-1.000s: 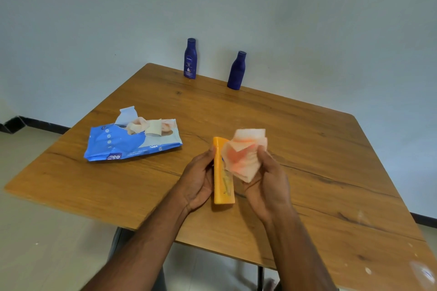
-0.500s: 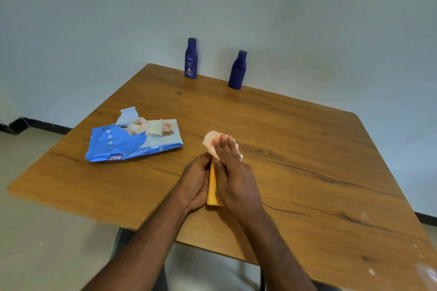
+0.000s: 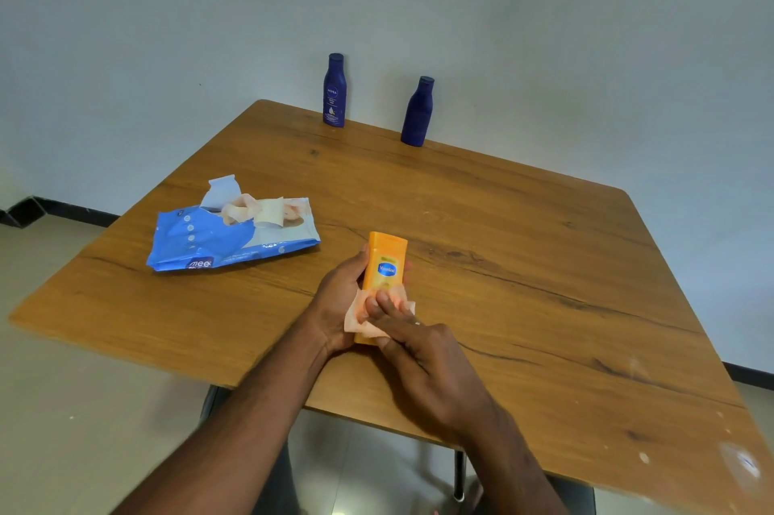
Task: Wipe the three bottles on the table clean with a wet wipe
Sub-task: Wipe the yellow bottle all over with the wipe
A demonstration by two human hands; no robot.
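Step in hand: the orange bottle (image 3: 384, 263) was being wiped; it lay lengthwise in the person's grasp over the near middle of the counter (image 3: 523, 263), label up.
Left hand (image 3: 339, 301): curled round the bottle's left side, cradling it from below, thumb along its edge.
Right hand (image 3: 423, 364): fingers straight, pressing the wet wipe (image 3: 361, 320) flat onto the bottle's lower half; it pinched nothing.
Wipe: crumpled between the right fingers and the bottle, spilling out on both sides of the near end.
Doing it well: by my judgement, long strokes from base to cap with steady flat pressure would suit, then a turn of the bottle in the left hand so the back and sides get covered too; the upper label half looked not yet reached.
Risk: a wet plastic bottle may slip, so the left grip should stay firm.
Other bottles: the labelled blue bottle (image 3: 334, 90) and the plain blue bottle (image 3: 417, 112) stood upright at the far edge, near each other but apart, well away from the hands; I judged both not yet wiped.
Wipe pack (image 3: 230, 238): lay to the left, flap open, a wipe poking out, near the left hand but not touching.
Edges: the hands worked close to the near edge; a dropped bottle could roll off.
Open room: bare wood stretched to the right and ahead toward the blue bottles.
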